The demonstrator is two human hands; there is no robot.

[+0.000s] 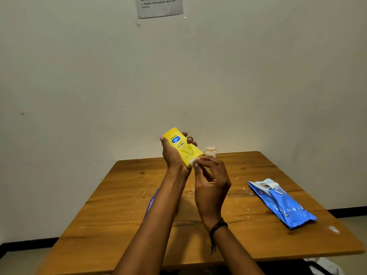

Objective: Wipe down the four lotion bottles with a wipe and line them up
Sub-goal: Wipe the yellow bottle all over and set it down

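My left hand (172, 155) grips a yellow lotion bottle (181, 146) held up above the wooden table (248, 225), tilted with its lower end toward the right. My right hand (212, 179) pinches a small white wipe (192, 162) against that lower end. A pale bottle with a white cap (211, 151) stands at the table's far edge, partly behind my right hand. A purple bottle (152, 201) lies on the table, mostly hidden behind my left forearm.
A blue pack of wet wipes (282, 203) lies on the right side of the table with its flap open. A printed sheet (158, 5) is taped to the wall behind. A pale object (325, 265) sits on the floor at lower right.
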